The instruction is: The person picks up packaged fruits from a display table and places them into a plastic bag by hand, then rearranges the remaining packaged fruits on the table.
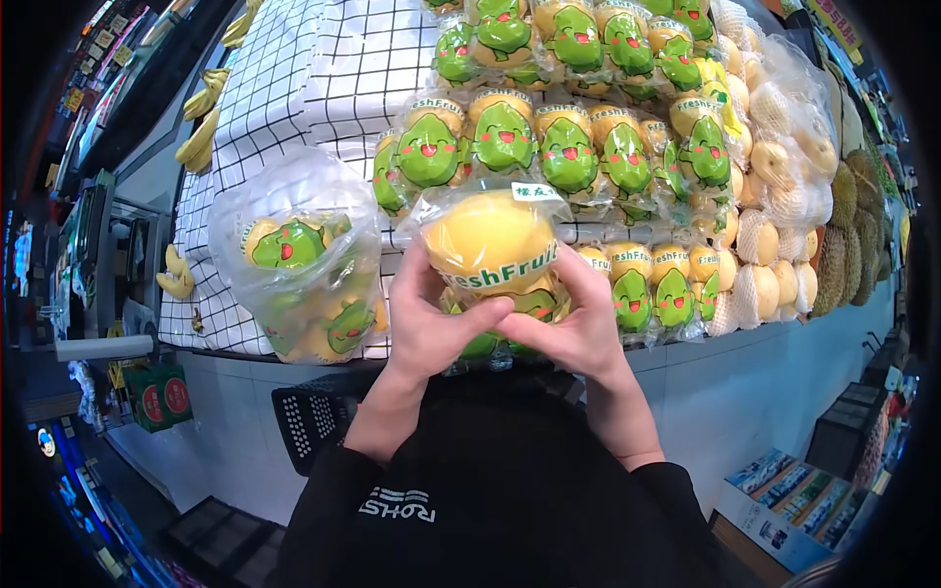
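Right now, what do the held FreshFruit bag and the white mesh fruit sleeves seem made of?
The FreshFruit bag looks like thin, glossy clear plastic film: yellow fruit shows through, with glints. White mesh sleeves are probably matte plastic foam, judging by puffy netting.

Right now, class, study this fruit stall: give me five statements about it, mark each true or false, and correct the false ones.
1. The left hand and right hand both touch a bagged yellow fruit. True.
2. The open plastic bag is empty. False: fruit packs show inside it.
3. The cloth has a grid pattern. True.
4. The person's sleeves are white. False: they are black.
5. Fruit in white netting lies toward the picture's right. True.
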{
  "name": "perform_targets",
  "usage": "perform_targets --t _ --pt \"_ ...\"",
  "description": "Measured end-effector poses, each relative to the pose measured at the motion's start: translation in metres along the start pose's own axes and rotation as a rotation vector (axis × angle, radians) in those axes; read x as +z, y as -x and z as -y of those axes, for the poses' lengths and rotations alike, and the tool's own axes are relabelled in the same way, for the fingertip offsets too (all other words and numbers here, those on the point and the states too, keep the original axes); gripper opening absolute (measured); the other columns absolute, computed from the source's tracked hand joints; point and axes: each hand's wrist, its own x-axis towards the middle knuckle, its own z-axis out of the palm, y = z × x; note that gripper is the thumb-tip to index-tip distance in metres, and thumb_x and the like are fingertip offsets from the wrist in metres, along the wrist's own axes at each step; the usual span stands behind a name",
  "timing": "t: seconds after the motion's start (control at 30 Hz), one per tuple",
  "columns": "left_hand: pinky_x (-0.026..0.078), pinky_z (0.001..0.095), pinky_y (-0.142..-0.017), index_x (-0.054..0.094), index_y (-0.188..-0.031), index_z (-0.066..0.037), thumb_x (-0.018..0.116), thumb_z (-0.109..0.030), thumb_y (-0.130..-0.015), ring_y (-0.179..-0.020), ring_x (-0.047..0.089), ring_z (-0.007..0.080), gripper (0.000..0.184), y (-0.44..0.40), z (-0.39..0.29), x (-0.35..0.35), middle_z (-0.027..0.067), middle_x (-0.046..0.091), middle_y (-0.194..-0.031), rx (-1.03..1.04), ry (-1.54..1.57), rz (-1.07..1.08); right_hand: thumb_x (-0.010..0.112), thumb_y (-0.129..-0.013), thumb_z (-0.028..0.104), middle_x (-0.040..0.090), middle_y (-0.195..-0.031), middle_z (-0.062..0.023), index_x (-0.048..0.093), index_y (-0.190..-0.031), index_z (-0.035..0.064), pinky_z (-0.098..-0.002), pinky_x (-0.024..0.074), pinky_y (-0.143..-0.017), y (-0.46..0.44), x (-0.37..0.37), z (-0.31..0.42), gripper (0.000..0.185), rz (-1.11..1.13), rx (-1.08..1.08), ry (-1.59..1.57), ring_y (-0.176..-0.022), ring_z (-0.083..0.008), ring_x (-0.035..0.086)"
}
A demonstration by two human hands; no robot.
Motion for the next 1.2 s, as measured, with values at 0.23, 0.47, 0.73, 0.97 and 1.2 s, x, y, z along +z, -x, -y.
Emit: perform_targets --t 0.23,0.47,0.73,0.97,1.2 --pt "0.048 0.0338 -0.097 0.042 -0.134 0.002 0.078 -0.014 -0.082 -0.111 0.059 0.0189 0.065 0.007 -0.023 -0.024 0.0116 0.059 -0.123 -0.031 0.205 -0.084 0.085 -0.073 0.028 0.063 -0.118 -0.0241 0.046 -0.134 -0.0115 -0.0354 0.0501 -0.090 -0.005 0.038 0.016 0.082 0.053 -0.049 0.065 -0.105 -0.0302 0.065" --pt "0.047 0.0332 -0.097 0.041 -0.135 0.002 0.074 -0.012 -0.086 -0.113 0.059 0.0177 0.060 0.013 -0.039 -0.053 0.0113 0.059 -0.123 -0.051 0.217 -0.149 0.089 -0.069 0.021 0.043 -0.145 -0.0222 0.025 -0.148 -0.0097 -0.0351 0.0361 -0.110 -0.003 0.075 0.022 0.106 0.104 0.061 -0.108 -0.134 -0.0251 0.044" --pt "0.053 0.0310 -0.086 0.028 -0.150 0.001 0.071 -0.031 -0.090 -0.108 0.060 0.0181 0.080 0.022 -0.056 -0.082 0.0158 0.059 -0.125 -0.077 -0.047 0.009 0.075 -0.081 0.024 0.053 -0.135 -0.0187 0.034 -0.144 -0.0090 -0.0349 0.0417 -0.105 -0.016 0.089 0.027 0.082 -0.074 0.207 -0.604 -0.121 -0.0221 0.055" --pt "0.044 0.0479 -0.101 0.070 -0.102 -0.001 0.076 -0.007 -0.071 -0.108 0.062 0.0313 0.032 0.013 -0.112 -0.138 0.0104 0.067 -0.111 0.645 -1.230 0.054 0.056 -0.094 0.025 0.064 -0.121 -0.0133 0.052 -0.131 -0.0091 -0.0310 0.0452 -0.098 -0.051 0.080 0.021 0.050 -0.045 0.277 -0.605 -0.111 -0.0170 0.060" --pt "0.029 0.0555 -0.113 0.070 -0.107 -0.007 0.074 -0.010 -0.077 -0.094 0.064 0.0239 0.030 -0.007 -0.124 -0.183 0.0065 0.068 -0.093 0.444 -1.451 0.308 0.061 -0.092 0.028 0.067 -0.113 -0.0131 0.057 -0.126 -0.0076 -0.0303 0.0484 -0.093 -0.124 0.088 0.032 0.049 0.213 0.409 -0.235 -0.103 -0.0176 0.064"
